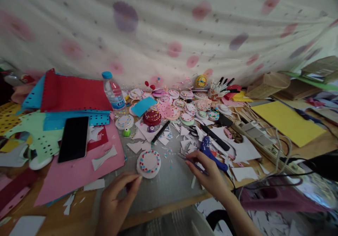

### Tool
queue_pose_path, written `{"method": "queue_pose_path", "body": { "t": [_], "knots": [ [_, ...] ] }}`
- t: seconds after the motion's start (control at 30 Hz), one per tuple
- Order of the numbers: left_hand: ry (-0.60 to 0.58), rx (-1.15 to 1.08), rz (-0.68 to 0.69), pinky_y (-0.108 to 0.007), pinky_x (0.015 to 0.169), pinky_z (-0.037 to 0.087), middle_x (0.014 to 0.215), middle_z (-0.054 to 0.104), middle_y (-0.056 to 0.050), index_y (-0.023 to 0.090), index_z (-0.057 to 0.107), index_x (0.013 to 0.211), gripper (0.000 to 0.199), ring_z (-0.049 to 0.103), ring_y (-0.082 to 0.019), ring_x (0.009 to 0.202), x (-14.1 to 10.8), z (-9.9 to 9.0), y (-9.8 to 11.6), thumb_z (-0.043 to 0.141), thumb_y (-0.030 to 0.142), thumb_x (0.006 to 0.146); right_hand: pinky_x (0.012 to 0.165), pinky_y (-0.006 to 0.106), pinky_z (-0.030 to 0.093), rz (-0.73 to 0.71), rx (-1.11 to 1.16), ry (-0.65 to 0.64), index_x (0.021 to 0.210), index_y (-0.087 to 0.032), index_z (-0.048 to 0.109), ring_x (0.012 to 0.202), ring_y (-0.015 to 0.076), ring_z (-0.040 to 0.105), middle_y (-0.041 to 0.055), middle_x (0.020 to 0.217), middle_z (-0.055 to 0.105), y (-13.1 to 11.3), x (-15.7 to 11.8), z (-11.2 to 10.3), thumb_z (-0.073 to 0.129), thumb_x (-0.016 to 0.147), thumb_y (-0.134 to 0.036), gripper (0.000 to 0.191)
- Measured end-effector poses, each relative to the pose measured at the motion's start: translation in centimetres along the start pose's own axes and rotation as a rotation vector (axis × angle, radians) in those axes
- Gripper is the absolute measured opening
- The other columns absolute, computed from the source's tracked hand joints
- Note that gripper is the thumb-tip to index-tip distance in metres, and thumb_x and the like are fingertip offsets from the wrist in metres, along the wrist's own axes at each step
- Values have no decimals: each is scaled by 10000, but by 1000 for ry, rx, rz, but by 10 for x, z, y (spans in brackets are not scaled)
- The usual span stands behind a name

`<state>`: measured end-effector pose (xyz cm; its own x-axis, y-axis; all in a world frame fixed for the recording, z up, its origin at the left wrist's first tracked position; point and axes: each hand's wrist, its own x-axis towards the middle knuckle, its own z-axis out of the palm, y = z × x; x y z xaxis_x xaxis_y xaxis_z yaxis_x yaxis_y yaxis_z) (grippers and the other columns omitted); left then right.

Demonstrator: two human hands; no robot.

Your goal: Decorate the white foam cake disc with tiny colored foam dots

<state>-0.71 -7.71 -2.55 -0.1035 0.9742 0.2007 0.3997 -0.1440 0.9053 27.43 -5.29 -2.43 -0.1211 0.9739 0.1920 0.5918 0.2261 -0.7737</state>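
Note:
A round white paper disc with a ring of red, blue and white bits lies on the grey mat. My left hand is closed, thumb and forefinger pinching the disc's lower left edge. Slim tweezers are gripped in my right hand, their tips pointing left, low over the mat. Between the disc and the tweezers' tips, small blue and white bits are scattered. Beside my right hand rests a blue glue gun. A black pen lies beyond the disc.
Several decorated discs crowd the back, near a water bottle. On the left, a phone lies over coloured sheets. Paper scraps, a power strip, cables and yellow card occupy the right.

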Motion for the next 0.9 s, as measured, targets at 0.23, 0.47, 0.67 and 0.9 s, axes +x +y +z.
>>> {"method": "queue_pose_path", "body": {
  "t": [0.23,0.47,0.67,0.9],
  "knots": [
    [-274,391,486,-406,811,448,744,659,-42,187,645,686,198,585,-227,824,55,56,37,585,195,875,720,310,449,-144,-122,-102,920,-203,530,779,179,564,46,829,599,14,71,9,478,905,-232,61],
    [-296,412,525,-450,954,434,1175,622,-104,162,624,1143,562,540,-247,1109,82,43,18,358,-95,721,627,245,407,-209,-109,-307,780,-197,570,650,130,521,-8,702,589,18,105,8,527,818,-136,84],
    [-442,416,546,-375,895,494,1068,661,-98,150,653,1033,407,600,-209,1004,124,37,21,385,-46,798,653,259,446,-127,-61,-249,878,-198,567,706,139,566,12,772,618,13,88,-27,506,889,-203,62],
    [-892,659,782,-335,933,447,1066,681,-84,185,662,996,269,595,-212,1089,169,101,19,543,36,807,685,291,496,-92,-47,-103,965,-210,591,759,172,621,48,858,660,13,74,-55,534,897,-257,100]
  ]
}}
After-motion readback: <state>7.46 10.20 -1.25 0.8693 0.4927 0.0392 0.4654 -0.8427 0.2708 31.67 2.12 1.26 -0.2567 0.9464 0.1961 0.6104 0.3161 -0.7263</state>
